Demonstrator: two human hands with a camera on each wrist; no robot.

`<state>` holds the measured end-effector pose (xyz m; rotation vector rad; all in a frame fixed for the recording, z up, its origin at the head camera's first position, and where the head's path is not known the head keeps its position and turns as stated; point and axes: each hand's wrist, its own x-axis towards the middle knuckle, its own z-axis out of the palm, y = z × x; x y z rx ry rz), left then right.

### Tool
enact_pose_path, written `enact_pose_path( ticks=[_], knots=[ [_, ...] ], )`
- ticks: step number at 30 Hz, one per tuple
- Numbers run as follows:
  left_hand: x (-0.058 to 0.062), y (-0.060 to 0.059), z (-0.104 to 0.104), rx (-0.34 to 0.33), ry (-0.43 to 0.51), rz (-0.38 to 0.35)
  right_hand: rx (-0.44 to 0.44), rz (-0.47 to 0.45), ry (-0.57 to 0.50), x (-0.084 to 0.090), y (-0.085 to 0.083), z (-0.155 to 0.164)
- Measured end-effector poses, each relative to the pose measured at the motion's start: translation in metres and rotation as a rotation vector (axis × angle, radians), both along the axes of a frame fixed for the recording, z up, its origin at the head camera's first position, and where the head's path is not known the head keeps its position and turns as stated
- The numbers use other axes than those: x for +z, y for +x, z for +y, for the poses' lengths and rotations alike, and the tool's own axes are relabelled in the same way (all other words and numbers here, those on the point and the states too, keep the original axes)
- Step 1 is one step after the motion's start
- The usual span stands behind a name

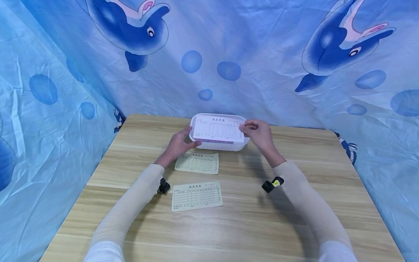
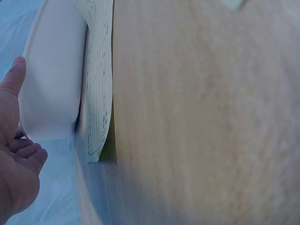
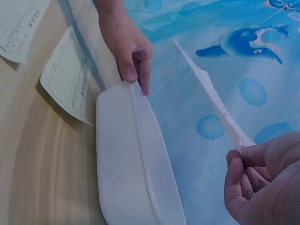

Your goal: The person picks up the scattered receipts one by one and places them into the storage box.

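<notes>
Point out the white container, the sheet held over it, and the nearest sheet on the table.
white container (image 1: pixel 222 146), head view, front wall.
held sheet (image 1: pixel 217 130), head view, printed middle.
nearest sheet (image 1: pixel 197 196), head view, centre.

Print on all three forms too small to read. White container (image 1: pixel 222 145) inside hidden under held form (image 1: pixel 218 131). Left wrist view blurred; left hand (image 2: pixel 16 159) cut by frame edge, its touch on the container probably thumb only.
</notes>
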<state>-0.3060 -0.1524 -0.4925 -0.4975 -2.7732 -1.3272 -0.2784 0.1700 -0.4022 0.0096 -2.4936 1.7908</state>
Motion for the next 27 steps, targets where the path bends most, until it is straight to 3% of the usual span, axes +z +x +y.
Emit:
enact_pose_path(
  ticks=[15,27],
  knots=[
    [-0.002,0.0,-0.001,0.005,0.008,-0.009,-0.059,-0.027,0.088,-0.008,-0.037,-0.008],
    [-0.003,-0.001,-0.001,-0.004,0.01,0.008,-0.064,-0.037,0.135,-0.031,-0.06,-0.015]
  ],
)
